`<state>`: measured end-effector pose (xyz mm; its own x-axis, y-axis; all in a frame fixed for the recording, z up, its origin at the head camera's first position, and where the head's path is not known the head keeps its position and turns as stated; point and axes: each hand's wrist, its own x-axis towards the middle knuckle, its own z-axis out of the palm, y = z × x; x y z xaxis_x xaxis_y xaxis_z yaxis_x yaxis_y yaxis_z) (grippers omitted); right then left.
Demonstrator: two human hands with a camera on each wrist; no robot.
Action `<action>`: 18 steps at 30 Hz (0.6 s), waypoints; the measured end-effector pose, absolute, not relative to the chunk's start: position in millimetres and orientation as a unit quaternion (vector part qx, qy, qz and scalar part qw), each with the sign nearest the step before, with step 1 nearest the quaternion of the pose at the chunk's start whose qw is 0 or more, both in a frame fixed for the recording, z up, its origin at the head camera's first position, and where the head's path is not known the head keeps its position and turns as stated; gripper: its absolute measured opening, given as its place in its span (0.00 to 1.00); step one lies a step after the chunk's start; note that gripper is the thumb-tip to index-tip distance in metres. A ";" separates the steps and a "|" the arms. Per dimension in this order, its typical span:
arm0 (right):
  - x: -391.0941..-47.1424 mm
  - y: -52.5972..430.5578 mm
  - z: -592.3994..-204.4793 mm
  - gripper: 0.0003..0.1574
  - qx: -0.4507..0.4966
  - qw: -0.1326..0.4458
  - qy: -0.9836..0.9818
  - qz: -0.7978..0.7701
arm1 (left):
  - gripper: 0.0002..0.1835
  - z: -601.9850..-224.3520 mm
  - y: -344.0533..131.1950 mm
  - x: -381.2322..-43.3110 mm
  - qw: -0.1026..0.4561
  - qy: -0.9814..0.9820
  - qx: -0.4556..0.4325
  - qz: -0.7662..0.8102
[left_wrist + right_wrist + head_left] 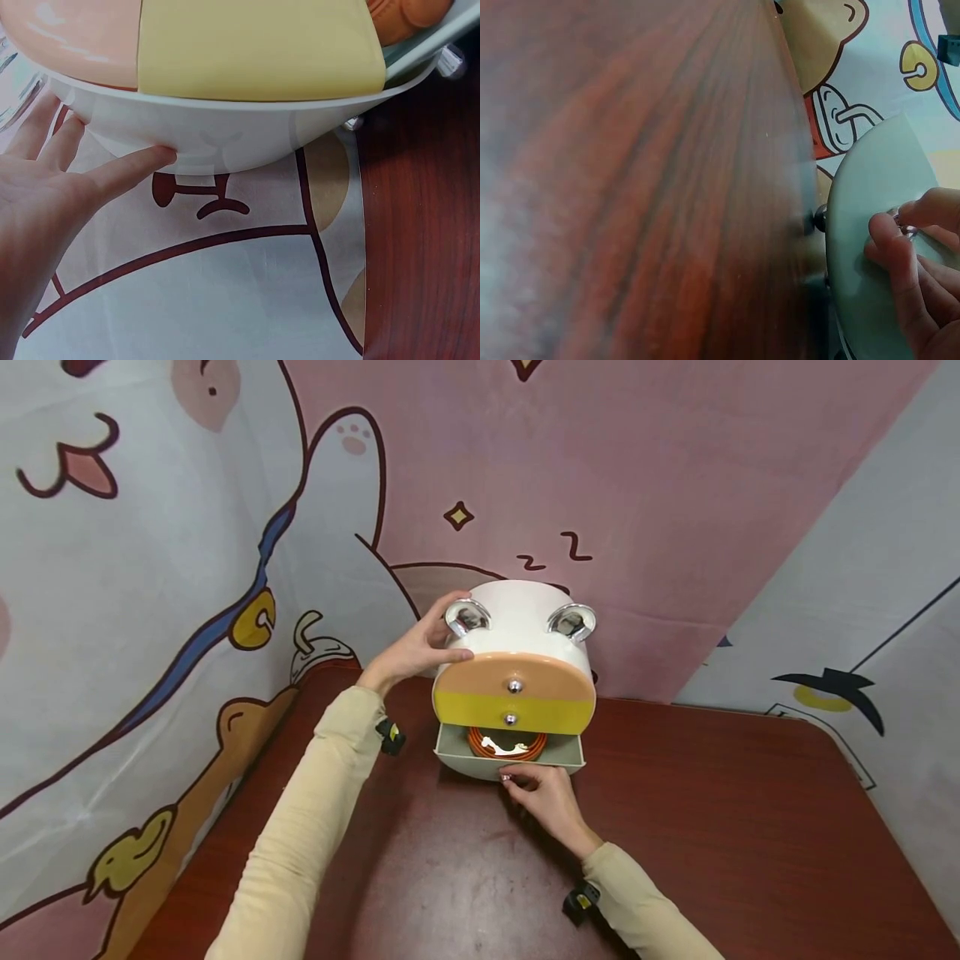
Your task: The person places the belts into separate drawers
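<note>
A small rounded drawer cabinet [525,622], white with two silvery ears, stands on the table. Its front has an orange drawer [480,672] on top, a yellow drawer [551,714] in the middle and a pale green drawer [453,745] at the bottom, pulled out. Inside the green drawer lies a coiled orange cord [538,752] with a shiny gold-and-white piece in its middle. My left hand [415,652] rests with straight fingers against the cabinet's left side; its thumb presses the white wall in the left wrist view. My right hand [551,800] pinches the green drawer's silvery knob [506,777].
The dark red-brown table [450,877] extends in front and to the right of the cabinet. Right behind it rises a cartoon-printed cloth [637,510], which also covers the left side. The orange and yellow drawers each have a round silver knob [514,686].
</note>
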<state>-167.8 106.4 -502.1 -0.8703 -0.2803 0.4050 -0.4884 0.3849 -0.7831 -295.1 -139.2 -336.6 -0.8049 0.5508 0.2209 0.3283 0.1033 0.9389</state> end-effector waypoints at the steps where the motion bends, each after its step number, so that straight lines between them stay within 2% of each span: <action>1: -168.8 106.4 -502.7 0.10 0.230 0.106 -0.827 0.502 | 0.47 -336.6 -139.4 -294.3 0.095 0.738 0.295 0.600; 18: -184.1 104.1 -506.8 0.13 0.187 0.107 -0.835 0.506 | 0.46 -339.9 -140.1 -296.1 0.077 0.754 0.294 0.582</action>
<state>-184.1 104.1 -506.8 -0.9075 -0.2039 0.3672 -0.4199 0.4177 -0.8058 -296.1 -140.1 -339.9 -0.8157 0.5326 0.2258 0.3530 0.1491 0.9237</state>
